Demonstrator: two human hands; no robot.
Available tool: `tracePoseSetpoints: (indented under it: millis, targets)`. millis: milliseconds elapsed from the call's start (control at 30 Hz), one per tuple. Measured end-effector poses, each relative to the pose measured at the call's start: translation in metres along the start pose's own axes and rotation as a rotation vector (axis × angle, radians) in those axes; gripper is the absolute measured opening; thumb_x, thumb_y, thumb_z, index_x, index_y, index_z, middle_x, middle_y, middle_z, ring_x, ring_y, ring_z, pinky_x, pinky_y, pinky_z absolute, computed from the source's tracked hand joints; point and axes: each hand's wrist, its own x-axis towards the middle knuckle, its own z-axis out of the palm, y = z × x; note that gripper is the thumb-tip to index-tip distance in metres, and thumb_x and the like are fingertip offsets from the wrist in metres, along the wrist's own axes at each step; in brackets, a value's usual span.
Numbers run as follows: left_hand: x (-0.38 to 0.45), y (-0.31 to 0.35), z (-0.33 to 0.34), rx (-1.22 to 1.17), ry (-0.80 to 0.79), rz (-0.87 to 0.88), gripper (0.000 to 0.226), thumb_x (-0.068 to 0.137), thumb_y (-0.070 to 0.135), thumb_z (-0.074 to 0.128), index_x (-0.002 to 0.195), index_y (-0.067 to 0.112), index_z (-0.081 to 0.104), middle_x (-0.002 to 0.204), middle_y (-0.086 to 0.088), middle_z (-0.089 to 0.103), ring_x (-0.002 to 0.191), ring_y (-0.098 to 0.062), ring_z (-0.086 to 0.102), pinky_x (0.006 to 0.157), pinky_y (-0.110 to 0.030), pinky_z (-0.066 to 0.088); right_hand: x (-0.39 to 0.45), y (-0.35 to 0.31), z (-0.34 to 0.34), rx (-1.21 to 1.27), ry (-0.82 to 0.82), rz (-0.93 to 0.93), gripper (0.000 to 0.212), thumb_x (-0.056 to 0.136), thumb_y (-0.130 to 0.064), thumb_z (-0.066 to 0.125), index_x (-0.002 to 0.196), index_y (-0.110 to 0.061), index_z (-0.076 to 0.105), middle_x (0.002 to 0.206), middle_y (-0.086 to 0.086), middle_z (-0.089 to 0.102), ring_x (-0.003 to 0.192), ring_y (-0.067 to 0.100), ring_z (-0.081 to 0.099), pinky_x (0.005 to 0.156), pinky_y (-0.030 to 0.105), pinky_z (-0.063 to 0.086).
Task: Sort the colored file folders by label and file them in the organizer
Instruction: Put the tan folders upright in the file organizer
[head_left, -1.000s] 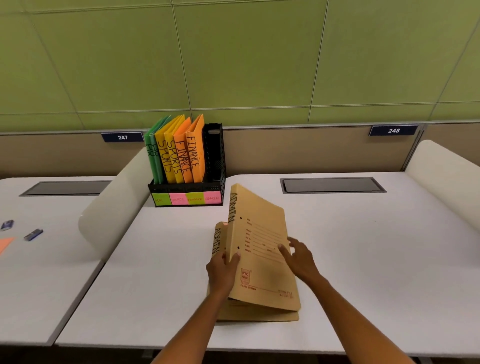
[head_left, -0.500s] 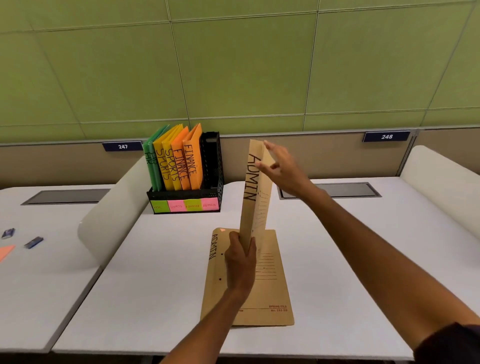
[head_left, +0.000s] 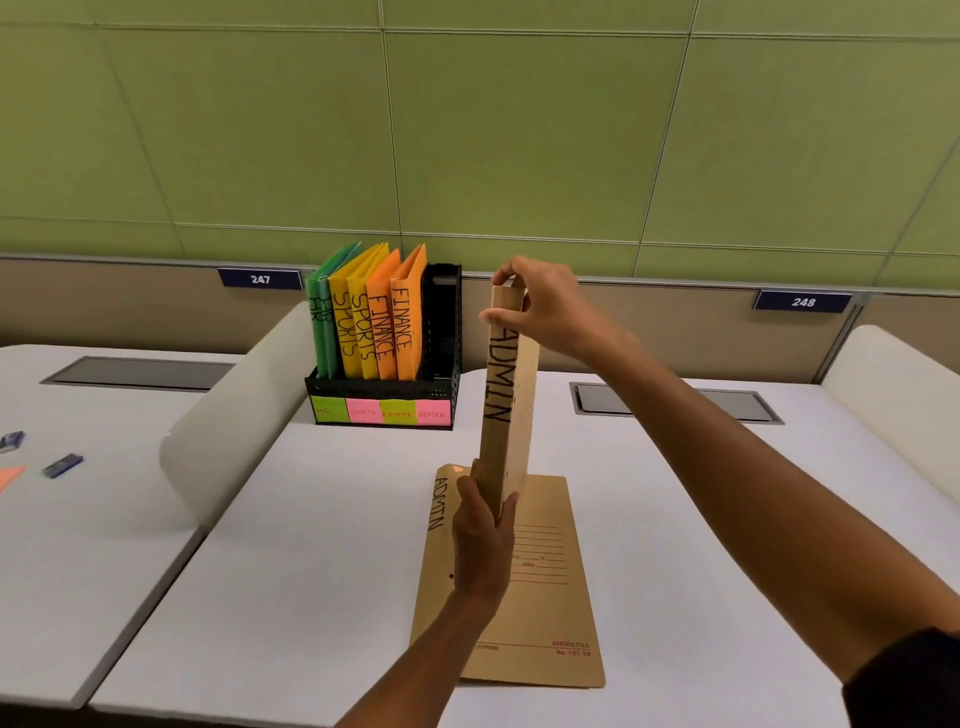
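A tan folder marked ADMIN (head_left: 506, 410) stands upright, spine toward me, above the desk. My left hand (head_left: 483, 540) grips its bottom edge and my right hand (head_left: 540, 306) pinches its top. A second tan ADMIN folder (head_left: 540, 613) lies flat on the white desk beneath them. The black organizer (head_left: 441, 332) stands at the back left of the desk. It holds green HR folders (head_left: 319, 317), yellow SPORTS folders (head_left: 356, 322) and orange FINANCE folders (head_left: 397, 322). Its rightmost slot is empty. Coloured sticky labels (head_left: 382, 413) run along its front.
A white curved divider (head_left: 228, 415) separates this desk from the left desk, where small blue items (head_left: 62, 465) and an orange paper corner (head_left: 8, 475) lie. Another divider (head_left: 893, 400) is at the right. A grey cable hatch (head_left: 675, 402) sits behind the folder.
The top ADMIN folder went from tilted on the stack to upright and held in the air. My right hand moved from its cover to its top edge; my left hand holds the bottom.
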Motion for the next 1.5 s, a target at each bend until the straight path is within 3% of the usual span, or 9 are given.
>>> tracePoseSetpoints:
  millis: [100,200,333,433,567,733,867,1100,1500]
  targets:
    - [0.019,-0.008,-0.004,-0.005,-0.011,-0.017,0.043,0.094,0.035,0.061,0.122,0.016,0.034,0.113,0.008,0.053,0.094,-0.014,0.066,0.069,-0.011,0.055,0.017,-0.009,0.006,-0.031,-0.059,-0.074,0.043,0.079,-0.031,0.077,0.114,-0.012,0.060,0.093,-0.007,0.055,0.069,-0.001,0.048,0.053,0.007,0.037]
    - [0.044,-0.016,-0.007,-0.051,-0.053,0.019,0.056,0.095,0.036,0.058,0.138,0.014,0.029,0.127,-0.001,0.056,0.105,-0.019,0.065,0.080,-0.024,0.059,0.040,-0.013,0.014,-0.058,-0.076,-0.120,0.044,0.078,-0.029,0.079,0.113,-0.009,0.063,0.091,-0.009,0.054,0.066,-0.006,0.044,0.054,0.002,0.035]
    - [0.074,-0.029,-0.019,-0.091,-0.129,0.042,0.061,0.095,0.047,0.050,0.145,0.023,0.023,0.121,-0.015,0.061,0.089,-0.028,0.068,0.074,-0.034,0.061,0.069,-0.009,0.026,-0.078,-0.083,-0.127,0.045,0.077,-0.028,0.080,0.114,-0.007,0.064,0.094,-0.003,0.061,0.073,0.006,0.050,0.059,0.005,0.037]
    - [0.105,-0.053,-0.036,-0.092,-0.203,0.038,0.071,0.091,0.063,0.041,0.149,0.031,0.016,0.131,-0.016,0.058,0.109,-0.032,0.064,0.094,-0.044,0.055,0.095,-0.006,0.038,-0.061,-0.078,-0.108,0.043,0.077,-0.028,0.080,0.111,-0.008,0.065,0.095,0.004,0.067,0.077,0.014,0.056,0.066,0.019,0.046]
    - [0.145,-0.090,-0.060,-0.039,-0.119,0.098,0.085,0.085,0.076,0.034,0.153,0.028,0.021,0.157,0.008,0.031,0.144,-0.005,0.028,0.113,-0.017,0.025,0.132,0.000,0.052,-0.055,-0.061,-0.092,0.046,0.076,-0.028,0.080,0.113,-0.007,0.065,0.097,0.005,0.066,0.080,0.017,0.061,0.068,0.016,0.049]
    - [0.190,-0.140,-0.082,0.061,-0.081,0.054,0.066,0.094,0.058,0.040,0.149,0.021,0.034,0.153,0.004,0.040,0.141,-0.006,0.033,0.113,-0.023,0.029,0.172,0.009,0.059,-0.080,-0.009,-0.103,0.049,0.076,-0.031,0.079,0.115,-0.006,0.064,0.093,-0.002,0.061,0.079,0.014,0.059,0.063,0.007,0.045]
    - [0.219,-0.174,-0.090,0.317,-0.249,0.124,0.064,0.094,0.051,0.048,0.147,0.017,0.036,0.158,-0.001,0.030,0.147,-0.018,0.026,0.118,-0.037,0.030,0.193,0.015,0.064,-0.058,0.019,-0.116,0.048,0.077,-0.027,0.078,0.115,-0.003,0.062,0.098,0.002,0.064,0.081,0.012,0.059,0.066,0.005,0.048]
    - [0.267,-0.193,-0.092,0.653,-0.468,0.221,0.068,0.097,0.041,0.049,0.154,0.016,0.020,0.163,-0.001,-0.005,0.151,-0.022,-0.006,0.122,-0.046,0.013,0.225,0.021,0.074,-0.075,0.053,-0.157,0.047,0.080,-0.024,0.075,0.117,-0.001,0.061,0.105,0.011,0.067,0.086,0.013,0.060,0.072,0.011,0.050]
    - [0.320,-0.216,-0.074,0.842,-0.603,0.209,0.075,0.100,0.037,0.043,0.155,0.012,-0.001,0.162,-0.004,-0.016,0.150,-0.023,-0.016,0.122,-0.047,0.003,0.286,0.041,0.068,-0.106,0.190,-0.228,0.047,0.082,-0.025,0.074,0.118,0.001,0.060,0.107,0.014,0.066,0.089,0.012,0.060,0.073,0.004,0.048]
